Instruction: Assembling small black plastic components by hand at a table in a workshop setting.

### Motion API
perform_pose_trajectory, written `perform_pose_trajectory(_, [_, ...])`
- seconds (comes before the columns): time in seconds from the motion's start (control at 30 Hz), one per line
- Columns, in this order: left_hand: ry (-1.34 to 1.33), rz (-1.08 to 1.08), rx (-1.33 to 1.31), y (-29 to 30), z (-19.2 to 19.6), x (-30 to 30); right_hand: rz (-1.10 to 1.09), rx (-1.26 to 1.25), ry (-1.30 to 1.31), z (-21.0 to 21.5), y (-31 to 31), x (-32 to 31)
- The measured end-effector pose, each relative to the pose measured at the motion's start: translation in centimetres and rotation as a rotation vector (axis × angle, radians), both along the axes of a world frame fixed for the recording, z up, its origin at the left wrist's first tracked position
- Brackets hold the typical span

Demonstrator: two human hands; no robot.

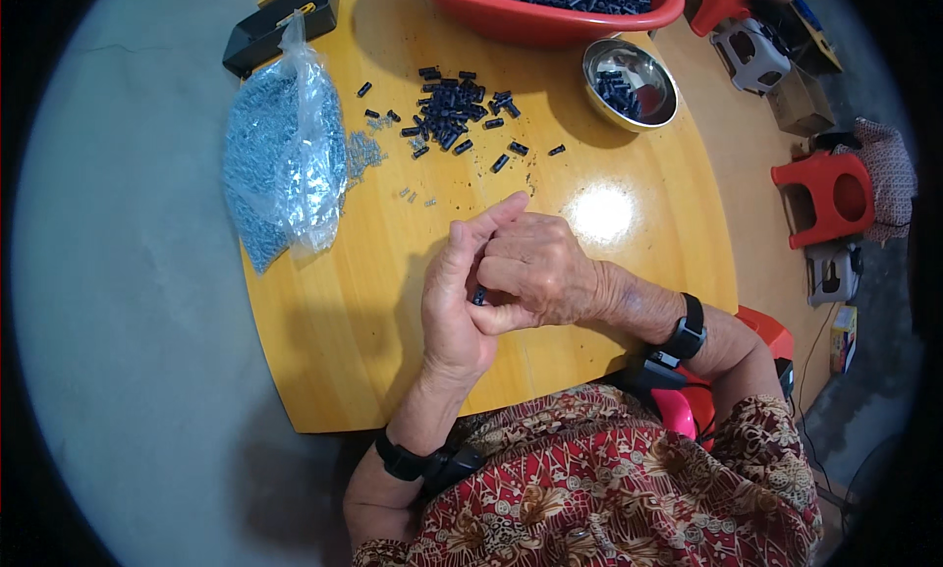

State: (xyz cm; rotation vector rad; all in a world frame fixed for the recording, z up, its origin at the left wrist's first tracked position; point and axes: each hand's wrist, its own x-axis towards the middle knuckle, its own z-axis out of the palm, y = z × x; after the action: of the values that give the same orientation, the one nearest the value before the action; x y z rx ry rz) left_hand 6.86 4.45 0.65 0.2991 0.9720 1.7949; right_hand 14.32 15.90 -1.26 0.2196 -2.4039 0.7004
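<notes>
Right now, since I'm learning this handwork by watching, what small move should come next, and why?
Perhaps ease the right hand slightly back from the left hand: a small dark piece shows only partly between them, with the fingers hiding the rest, so how it sits can't be checked from this view.

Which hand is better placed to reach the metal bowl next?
Probably the right hand: it lies nearer the metal bowl, ahead and to the right. The left hand is farther away, nearer the clear plastic bag. A small black piece shows between the hands.
</notes>
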Motion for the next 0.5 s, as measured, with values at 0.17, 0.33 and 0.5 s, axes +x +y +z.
perform_pose_trajectory(0.17, [0.078, 0.199, -0.07, -0.9, 0.6, -0.8, -0.085, 0.069, 0.068, 2.0, 0.7, 0.5])
perform_pose_trajectory(0.33, [0.205, 0.168, -0.114, -2.7, 1.6, -1.1, -0.118, 0.169, 0.072, 3.2, 1.2, 0.8])
perform_pose_trajectory(0.5, [0.306, 0.058, -0.157, -2.9, 3.5, -0.9, -0.117, 0.229, 0.105, 3.6, 1.3, 1.1])
